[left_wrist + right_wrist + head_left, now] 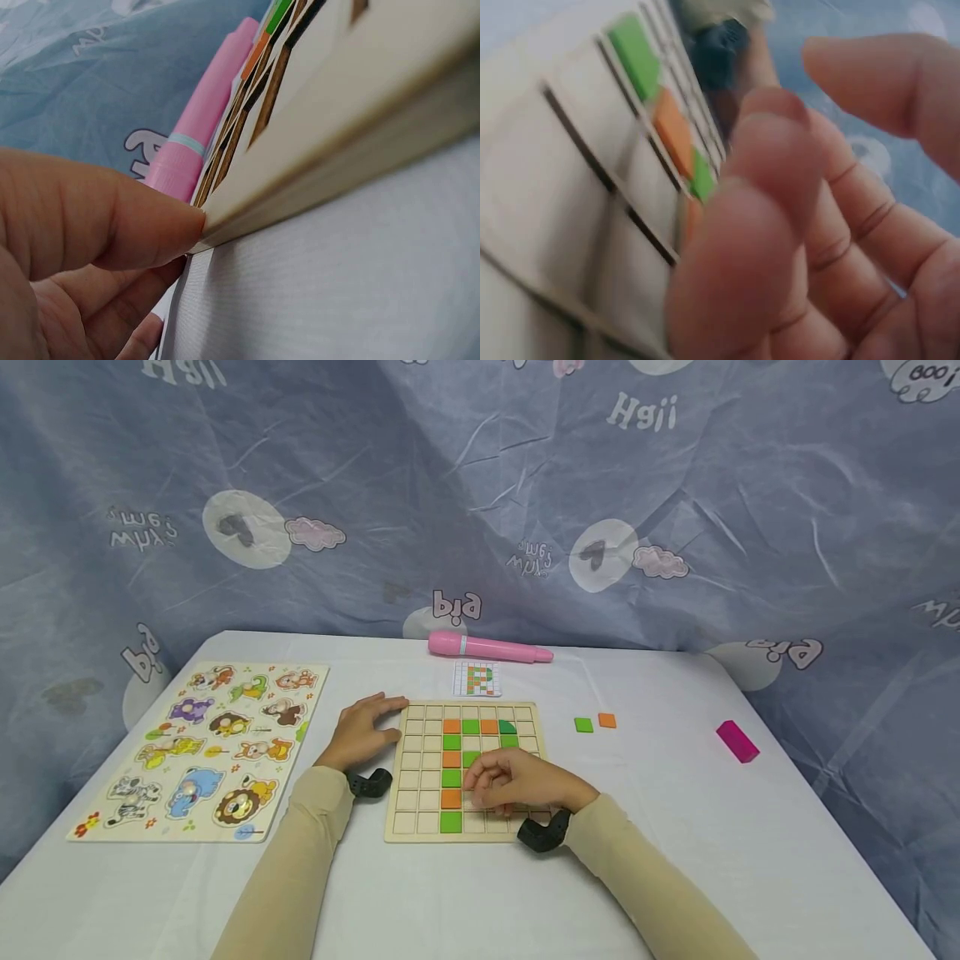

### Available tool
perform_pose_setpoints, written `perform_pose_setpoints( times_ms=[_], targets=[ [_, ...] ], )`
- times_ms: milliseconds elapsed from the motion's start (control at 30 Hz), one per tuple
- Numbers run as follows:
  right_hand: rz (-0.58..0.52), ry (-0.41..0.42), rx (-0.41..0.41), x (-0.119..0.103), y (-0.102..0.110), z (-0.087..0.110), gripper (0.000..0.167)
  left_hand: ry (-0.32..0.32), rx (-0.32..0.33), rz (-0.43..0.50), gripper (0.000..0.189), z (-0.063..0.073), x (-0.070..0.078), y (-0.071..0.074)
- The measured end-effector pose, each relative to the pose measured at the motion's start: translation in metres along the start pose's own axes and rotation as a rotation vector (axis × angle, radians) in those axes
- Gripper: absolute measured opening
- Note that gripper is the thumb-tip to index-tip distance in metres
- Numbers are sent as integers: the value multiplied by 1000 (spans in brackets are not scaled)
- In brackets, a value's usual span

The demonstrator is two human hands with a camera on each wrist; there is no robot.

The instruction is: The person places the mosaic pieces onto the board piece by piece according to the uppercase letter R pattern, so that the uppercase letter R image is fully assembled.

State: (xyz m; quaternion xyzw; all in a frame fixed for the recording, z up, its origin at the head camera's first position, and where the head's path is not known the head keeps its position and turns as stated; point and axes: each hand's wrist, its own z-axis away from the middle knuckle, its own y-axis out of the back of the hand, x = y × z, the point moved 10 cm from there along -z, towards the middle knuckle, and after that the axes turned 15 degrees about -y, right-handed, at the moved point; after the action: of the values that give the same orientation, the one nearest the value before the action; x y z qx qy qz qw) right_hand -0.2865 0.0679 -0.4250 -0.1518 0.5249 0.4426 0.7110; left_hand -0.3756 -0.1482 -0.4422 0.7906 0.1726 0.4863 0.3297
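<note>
My left hand (358,732) rests at the upper left corner of a wooden grid board (408,777), thumb and index finger spread against its edge. In the left wrist view, the thumb (112,217) touches the board's edge. Over the middle of the board hovers my right hand (525,778), its fingers loosely bent. No piece shows between the fingers in the blurred right wrist view. Orange and green squares alternate down one column, including a green square (451,822) at the bottom. A green rounded piece (507,727) lies at upper right. The right hand hides some cells.
A pattern card (477,680) lies behind the board, before a pink pen-shaped toy (491,648). To the right are a loose green square (583,725), an orange square (607,720) and a magenta block (737,742). An animal puzzle board (198,752) lies at left.
</note>
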Motion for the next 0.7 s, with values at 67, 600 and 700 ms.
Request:
perform_pose_setpoints(
  times_ms=[67, 600, 700],
  targets=[
    [-37, 2, 13, 1, 11, 3, 24, -1, 2, 1, 58, 0, 1, 1],
    [-162, 11, 369, 34, 124, 48, 42, -6, 1, -6, 58, 0, 0, 1],
    [-200, 30, 451, 45, 145, 60, 33, -5, 2, -4, 58, 0, 0, 0]
  ],
)
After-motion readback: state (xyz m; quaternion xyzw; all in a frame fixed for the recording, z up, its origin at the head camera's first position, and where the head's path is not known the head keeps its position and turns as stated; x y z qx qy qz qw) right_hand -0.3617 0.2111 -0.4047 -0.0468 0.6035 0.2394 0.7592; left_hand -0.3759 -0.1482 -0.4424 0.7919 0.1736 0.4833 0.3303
